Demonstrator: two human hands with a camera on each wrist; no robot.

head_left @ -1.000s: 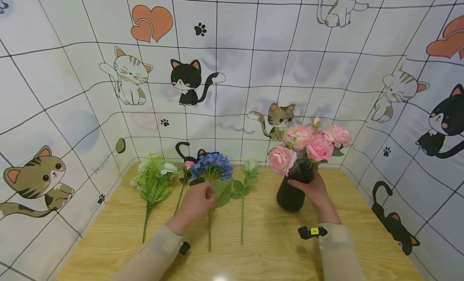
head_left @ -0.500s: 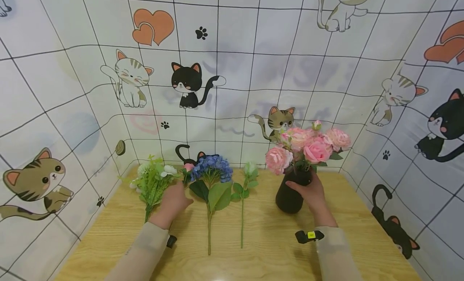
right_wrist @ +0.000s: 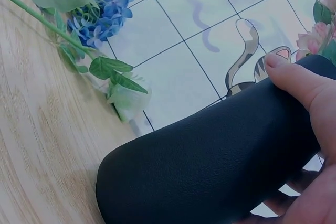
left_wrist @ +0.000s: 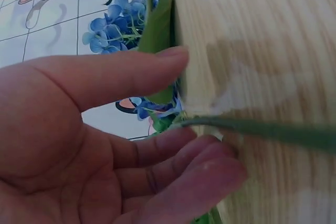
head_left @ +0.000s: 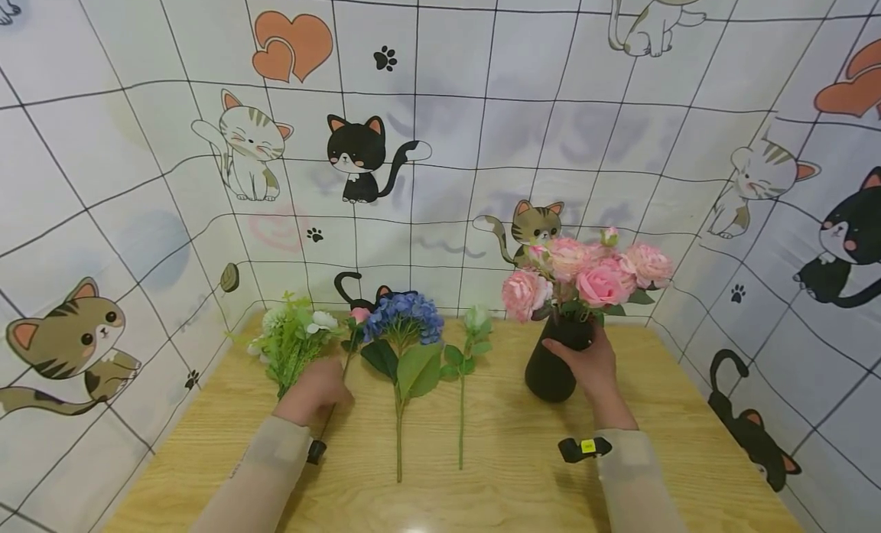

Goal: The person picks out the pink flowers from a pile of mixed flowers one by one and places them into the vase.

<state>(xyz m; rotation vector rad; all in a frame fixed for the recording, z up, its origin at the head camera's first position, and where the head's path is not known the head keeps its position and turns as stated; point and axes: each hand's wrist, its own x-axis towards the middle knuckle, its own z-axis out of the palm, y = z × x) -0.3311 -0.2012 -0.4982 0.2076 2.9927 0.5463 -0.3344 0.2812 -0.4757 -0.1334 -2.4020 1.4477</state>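
In the head view my right hand (head_left: 590, 365) grips a black vase (head_left: 551, 371) near its neck. Pink artificial flowers (head_left: 599, 277) fill the vase. The right wrist view shows my thumb along the vase (right_wrist: 210, 150) and the fingers under its far side. My left hand (head_left: 316, 388) is low over the table at the thin stem of a pink-budded flower (head_left: 359, 315). In the left wrist view the green stem (left_wrist: 262, 129) passes right at my fingertips, while the thumb stands apart from them. Some of that stem is hidden behind the hand.
On the wooden table (head_left: 509, 472) lie a green spray with white blooms (head_left: 292, 334), a blue hydrangea (head_left: 402, 319) with broad leaves, and a pale single rose (head_left: 476, 319). A cat-printed cloth wall (head_left: 447, 135) encloses the back and sides.
My left hand has left the blue hydrangea's leaf and moved left and down to the pink-budded flower's stem. My right hand stays on the vase.
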